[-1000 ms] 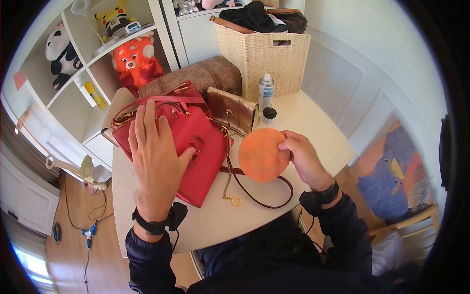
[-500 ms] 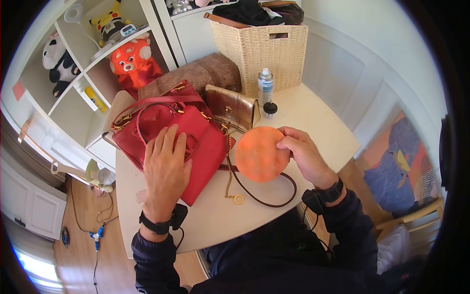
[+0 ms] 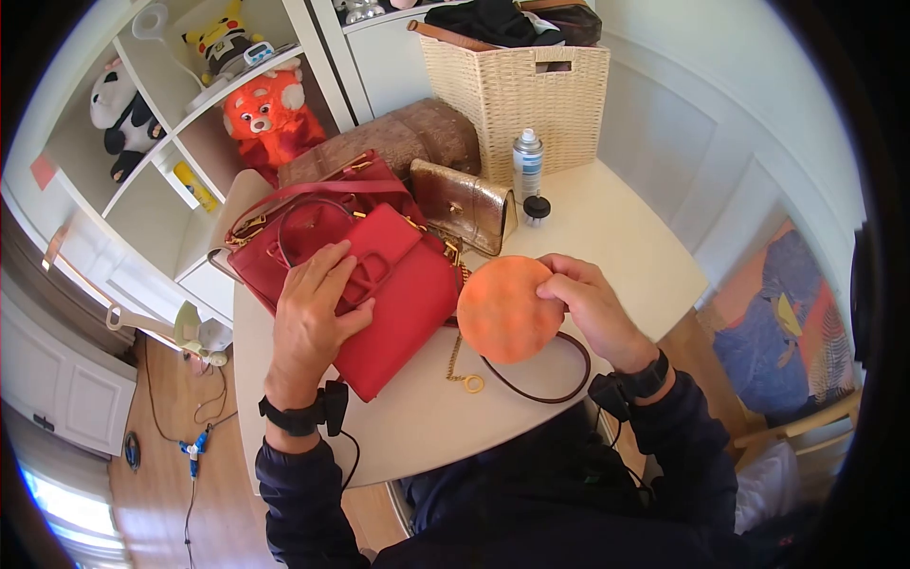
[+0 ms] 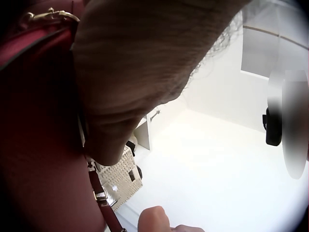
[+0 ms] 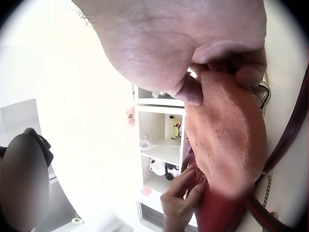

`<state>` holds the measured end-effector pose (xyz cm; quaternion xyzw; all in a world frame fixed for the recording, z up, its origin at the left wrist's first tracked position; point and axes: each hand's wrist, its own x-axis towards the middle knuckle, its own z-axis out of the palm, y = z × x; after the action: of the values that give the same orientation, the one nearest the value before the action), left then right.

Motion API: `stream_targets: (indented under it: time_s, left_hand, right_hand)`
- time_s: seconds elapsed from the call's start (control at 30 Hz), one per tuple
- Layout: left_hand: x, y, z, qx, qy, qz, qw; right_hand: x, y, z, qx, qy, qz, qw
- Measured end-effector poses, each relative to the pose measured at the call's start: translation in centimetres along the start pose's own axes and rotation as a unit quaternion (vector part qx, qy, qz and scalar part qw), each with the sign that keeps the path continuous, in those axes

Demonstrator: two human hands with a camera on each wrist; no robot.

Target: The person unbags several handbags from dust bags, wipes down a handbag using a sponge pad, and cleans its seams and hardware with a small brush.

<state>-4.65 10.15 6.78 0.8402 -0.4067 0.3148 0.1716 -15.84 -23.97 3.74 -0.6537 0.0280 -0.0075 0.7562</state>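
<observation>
My right hand (image 3: 599, 311) pinches a round orange sponge (image 3: 507, 318) at its edge, thumb on the near face, and holds it up beside the bags. The right wrist view shows the sponge's porous surface (image 5: 219, 125). A red handbag with a flap and covered buckle (image 3: 408, 303) lies slanted on the table, leaning on a darker red handbag (image 3: 270, 264). On the flap bag's left side rests my left hand (image 3: 308, 313), fingers loosely bent near the buckle. Its palm and part of the red leather fill much of the left wrist view.
Behind stand a gold bag (image 3: 460, 207), a brown bag (image 3: 393, 147) and a wicker basket (image 3: 531, 104). A spray can (image 3: 527, 169) and small black-topped item (image 3: 536, 210) stand right of the gold bag. A dark strap (image 3: 573, 391) and gold chain (image 3: 452, 365) trail over the table (image 3: 417, 446).
My left hand has come down from a raised, spread pose onto the flap bag, its fingers now bent near the buckle. The right hand keeps hold of the sponge in about the same place.
</observation>
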Motion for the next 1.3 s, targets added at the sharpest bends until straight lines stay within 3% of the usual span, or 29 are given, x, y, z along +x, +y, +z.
stream_targets:
  time_s: [0.43,0.5,0.73,0.9,1.3]
  left_hand:
    - [-0.8,-0.4,0.1,-0.114,-0.039,-0.045,0.992]
    - [-1.0,-0.6,0.6,-0.170,-0.042,-0.011,0.985]
    - [-1.4,-0.8,0.6,-0.191,-0.108,-0.016,0.975]
    - [-1.4,-0.8,0.2,-0.231,-0.171,-0.093,0.953]
    - [-1.9,-1.1,-0.3,-0.217,-0.216,-0.117,0.945]
  right_hand:
    - [0.7,-1.5,-3.9,-0.076,0.055,-0.037,0.995]
    - [0.5,-2.1,-4.4,-0.093,0.059,-0.034,0.993]
    - [0.3,-3.1,-5.7,-0.176,0.069,-0.027,0.982]
    - [0.2,-3.2,-5.2,-0.211,0.076,-0.021,0.974]
    - [0.0,-3.6,-4.9,-0.228,0.097,-0.026,0.968]
